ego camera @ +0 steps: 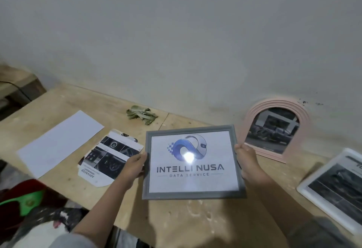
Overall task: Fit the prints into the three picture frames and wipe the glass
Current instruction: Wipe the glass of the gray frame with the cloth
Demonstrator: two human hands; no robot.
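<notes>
We hold the grey frame (194,162) above the plywood table (176,218), left hand (135,166) and right hand (245,158) gripping its side edges. Its print reads "INTELLI NUSA". Right of it lies a white frame (331,191); beyond, a pink arched frame (274,128) leans on the wall; a green rag (142,114) lies behind-left.

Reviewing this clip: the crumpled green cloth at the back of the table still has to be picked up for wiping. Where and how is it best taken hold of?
Probably from above, pinching the raised bunched folds in the middle of the green cloth. It lies in a loose heap on the table near the wall, with nothing touching it, so its top is free. Both hands, left hand and right hand, now hold the grey frame, so one must let go first.
</notes>
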